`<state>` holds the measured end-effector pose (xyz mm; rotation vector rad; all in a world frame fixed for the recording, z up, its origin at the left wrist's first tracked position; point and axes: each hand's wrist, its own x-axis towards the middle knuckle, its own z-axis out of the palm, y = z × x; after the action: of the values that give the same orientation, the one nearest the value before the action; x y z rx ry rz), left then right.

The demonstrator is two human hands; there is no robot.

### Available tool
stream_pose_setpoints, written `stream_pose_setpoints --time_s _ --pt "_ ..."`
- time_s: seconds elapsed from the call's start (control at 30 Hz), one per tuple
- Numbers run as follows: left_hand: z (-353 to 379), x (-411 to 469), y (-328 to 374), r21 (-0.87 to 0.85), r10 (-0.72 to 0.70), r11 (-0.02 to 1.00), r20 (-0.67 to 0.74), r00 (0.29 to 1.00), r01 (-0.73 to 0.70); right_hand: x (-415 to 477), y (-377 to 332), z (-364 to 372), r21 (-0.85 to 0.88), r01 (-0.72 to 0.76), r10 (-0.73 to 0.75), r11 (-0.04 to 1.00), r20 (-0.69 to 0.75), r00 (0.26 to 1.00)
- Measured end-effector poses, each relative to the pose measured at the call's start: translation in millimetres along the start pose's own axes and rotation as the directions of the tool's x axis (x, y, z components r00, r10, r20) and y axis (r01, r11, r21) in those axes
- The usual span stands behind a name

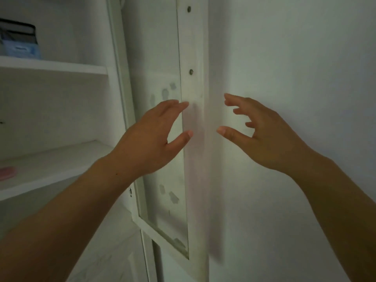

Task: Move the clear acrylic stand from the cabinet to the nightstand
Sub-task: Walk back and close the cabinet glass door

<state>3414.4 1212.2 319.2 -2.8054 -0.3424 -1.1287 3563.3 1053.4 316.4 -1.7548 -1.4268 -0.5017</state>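
Note:
The white cabinet [61, 67] stands open on the left, its shelves in view. I cannot make out a clear acrylic stand, and no nightstand is in view. My left hand [154, 135] is raised in front of the cabinet door [193, 86], fingers spread and loosely bent, holding nothing. Its fingertips reach the door's outer edge; whether they touch it I cannot tell. My right hand [262, 135] is raised at the same height, just right of the door edge, with fingers spread and thumb out, and it holds nothing. A blurred pale streak runs down the door edge between the hands.
The door has a glass panel [164, 169] with grey smudges and swings out towards me. A blue and dark box [19, 44] sits on the upper shelf. A pink object [7, 173] lies on the lower shelf. A plain white wall [295, 58] fills the right side.

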Motion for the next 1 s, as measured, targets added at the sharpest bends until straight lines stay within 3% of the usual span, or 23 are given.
stream_pose_setpoints --time_s 0.23,0.47,0.77,1.0 --pt "-12.0 52.2 11.6 -0.01 -0.041 0.999 -0.212 0.976 0.04 39.4 10.2 2.7 0.123 0.095 -0.093 0.988 -0.018 0.995" --pt "-22.1 85.0 22.0 0.051 -0.079 0.994 -0.276 0.958 0.097 40.6 21.9 25.1 0.268 0.105 -0.125 0.958 0.056 0.991" --pt "-24.8 107.8 29.0 0.117 -0.091 0.984 -0.304 0.948 0.132 47.2 33.6 33.3 0.289 0.183 -0.209 0.94 0.061 0.976" --pt "-22.1 110.2 25.2 0.035 -0.071 0.996 -0.335 0.94 0.088 44.3 30.4 47.0 0.449 0.184 -0.223 0.874 0.035 0.974"
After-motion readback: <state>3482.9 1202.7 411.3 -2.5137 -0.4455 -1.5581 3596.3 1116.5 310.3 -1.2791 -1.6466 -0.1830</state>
